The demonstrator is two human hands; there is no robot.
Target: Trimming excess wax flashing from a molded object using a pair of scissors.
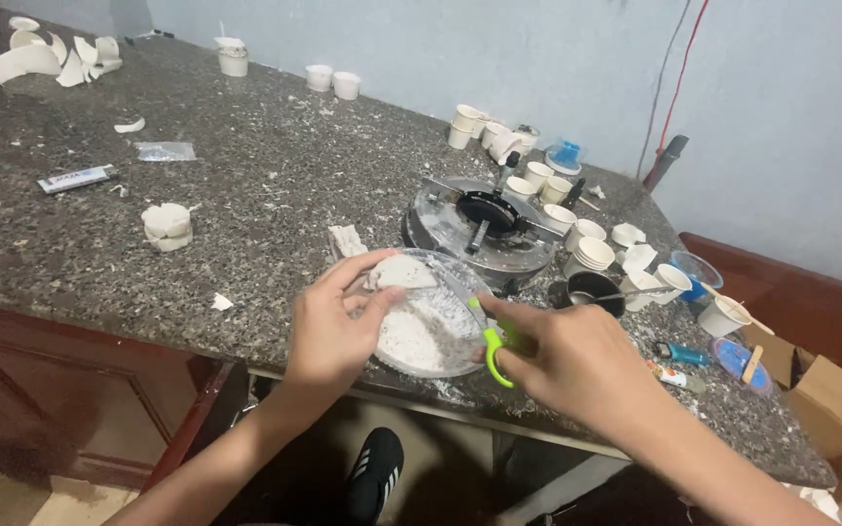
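Fingers of left hand (328, 326) clamp white lump (400, 273); right hand (562, 360) grips green scissors (495, 343).

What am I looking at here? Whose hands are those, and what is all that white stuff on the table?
This picture comes from a camera worn on a person's head, looking down, so you see that person's own two arms. No robot here.

The left hand holds a white lumpy piece over a clear plastic bowl with white crumbs inside. The right hand grips scissors with green handles.

They work at a speckled stone countertop. Behind the bowl sits a round metal device with a black middle. Around it stand many small white cups, and there are wooden sticks, a black cup with a spoon and a small tube. Broken white pieces lie in the far corner. A black shoe shows below.
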